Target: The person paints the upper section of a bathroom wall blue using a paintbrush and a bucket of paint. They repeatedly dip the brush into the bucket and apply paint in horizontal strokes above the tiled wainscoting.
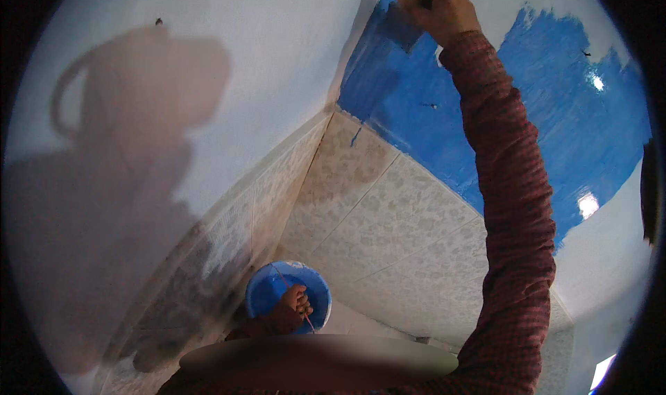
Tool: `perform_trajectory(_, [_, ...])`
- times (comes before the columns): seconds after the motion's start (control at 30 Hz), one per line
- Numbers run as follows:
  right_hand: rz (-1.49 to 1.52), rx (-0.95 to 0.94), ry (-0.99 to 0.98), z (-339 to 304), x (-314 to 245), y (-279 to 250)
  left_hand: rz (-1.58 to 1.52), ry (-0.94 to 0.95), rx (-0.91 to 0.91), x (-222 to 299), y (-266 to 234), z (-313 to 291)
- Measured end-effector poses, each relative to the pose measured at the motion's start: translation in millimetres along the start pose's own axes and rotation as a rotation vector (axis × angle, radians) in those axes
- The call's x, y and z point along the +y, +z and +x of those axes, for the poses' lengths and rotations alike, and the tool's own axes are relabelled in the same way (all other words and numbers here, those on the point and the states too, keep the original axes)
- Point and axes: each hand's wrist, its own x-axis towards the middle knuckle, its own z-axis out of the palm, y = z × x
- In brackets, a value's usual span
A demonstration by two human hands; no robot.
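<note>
High on the wall, my right hand (449, 12) is closed around a paintbrush (404, 33). A bit of red shows at the top of the fist, and the dark bristles lie against wet blue paint (437, 128) near the room's corner. Down low, my left hand (297, 300) grips the thin wire handle of a paint bucket (252, 284), its fingers wrapped round. Blue paint coats the inside of the bucket, and its rim is pale and smeared.
Bare white wall (277, 41) stands left of the corner, with my shadow on it. Patterned tiles (388, 215) cover the lower walls, one blue drip (356, 135) on them. Small dark fixings (159, 22) stick out of the plaster. A dark object (649, 187) is at the right edge.
</note>
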Motion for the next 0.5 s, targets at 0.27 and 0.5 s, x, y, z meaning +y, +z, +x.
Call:
perform_trajectory(0.27, [0.011,0.205,-0.182,30,-4,-47,0.045,-0.002,0.040,1,3,-3])
perform_trajectory(0.5, [-0.081,0.249,-0.297,-26,-15,4,0.070,0.042,-0.040,-2,3,-9])
